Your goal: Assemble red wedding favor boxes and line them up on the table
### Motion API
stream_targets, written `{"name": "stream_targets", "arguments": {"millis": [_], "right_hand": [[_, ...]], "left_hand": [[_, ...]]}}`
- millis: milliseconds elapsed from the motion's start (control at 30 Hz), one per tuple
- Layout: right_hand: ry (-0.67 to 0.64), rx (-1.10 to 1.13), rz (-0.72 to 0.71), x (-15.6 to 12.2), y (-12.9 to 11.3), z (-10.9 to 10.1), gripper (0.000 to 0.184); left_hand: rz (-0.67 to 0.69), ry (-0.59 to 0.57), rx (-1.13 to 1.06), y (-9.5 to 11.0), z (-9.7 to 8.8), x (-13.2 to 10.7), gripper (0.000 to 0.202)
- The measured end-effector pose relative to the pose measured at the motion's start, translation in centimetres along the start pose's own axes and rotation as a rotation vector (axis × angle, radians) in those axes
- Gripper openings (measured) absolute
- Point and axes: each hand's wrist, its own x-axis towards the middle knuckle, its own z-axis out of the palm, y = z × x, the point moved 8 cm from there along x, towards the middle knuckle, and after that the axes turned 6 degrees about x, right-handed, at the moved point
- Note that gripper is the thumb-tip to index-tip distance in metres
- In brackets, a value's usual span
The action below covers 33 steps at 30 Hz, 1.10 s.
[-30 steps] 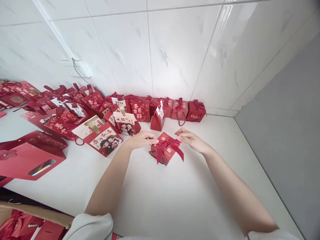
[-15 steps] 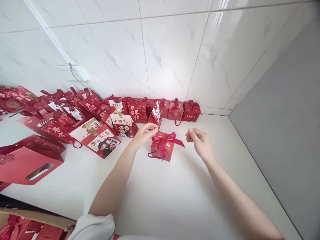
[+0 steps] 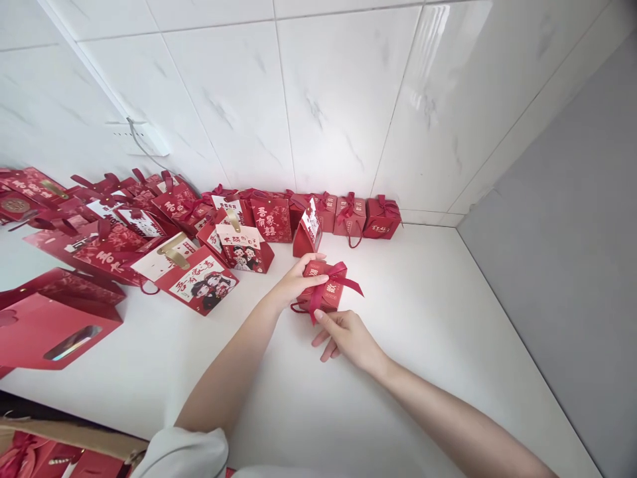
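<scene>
A small red gift box (image 3: 332,291) with gold lettering stands on the white table, tied with a dark red ribbon bow (image 3: 340,271). My left hand (image 3: 294,284) grips the box from its left side, thumb over the top by the bow and fingers behind. At the front, my right hand (image 3: 352,340) pinches the hanging ribbon tail between thumb and forefinger, its other fingers loosely curled. One more ribbon tail points out to the right. Part of a cord handle (image 3: 297,308) shows at the box's lower left.
Several red gift boxes (image 3: 350,216) line the tiled wall. Beside my left forearm stand printed red bags (image 3: 203,282) and a larger red bag with a cut-out (image 3: 64,325). An open cardboard carton (image 3: 99,435) holding red boxes is at the lower left. A grey panel (image 3: 562,219) borders the right.
My left hand has come down onto the box. My right hand has moved left and towards me, from beside the box to its front, and has taken hold of the ribbon tail.
</scene>
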Motion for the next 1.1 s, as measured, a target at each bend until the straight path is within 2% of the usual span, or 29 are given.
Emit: {"name": "stream_targets", "arguments": {"millis": [100, 233, 400, 533, 633, 700, 833, 1100], "right_hand": [[0.012, -0.047, -0.034, 0.1, 0.2, 0.5, 0.057], [-0.037, 0.088, -0.063, 0.4, 0.4, 1.3, 0.049], [0.043, 0.119, -0.135, 0.8, 0.4, 1.3, 0.048], [-0.016, 0.206, -0.07, 1.3, 1.2, 2.5, 0.052], [-0.027, 0.271, -0.124, 1.7, 1.4, 2.9, 0.047], [-0.005, 0.234, -0.215, 1.8, 1.1, 2.7, 0.042], [-0.002, 0.02, -0.417, 1.6, -0.2, 2.5, 0.037], [-0.053, -0.165, -0.492, 1.2, -1.0, 2.8, 0.032]], "left_hand": [[-0.024, -0.061, -0.001, -0.3, 0.4, 0.1, 0.05], [-0.01, -0.098, 0.023, -0.1, 0.3, 0.4, 0.053], [0.016, -0.109, 0.025, -0.1, 0.3, 0.6, 0.052], [-0.004, -0.115, -0.003, -0.3, 0.6, 0.6, 0.05], [-0.011, -0.098, 0.017, -0.5, 0.5, 0.6, 0.05], [0.002, -0.093, 0.029, -0.4, 0.5, 0.7, 0.05], [0.022, -0.103, 0.04, -0.4, 0.6, 0.7, 0.047], [0.006, -0.088, 0.035, -0.2, 0.5, 0.9, 0.049]]}}
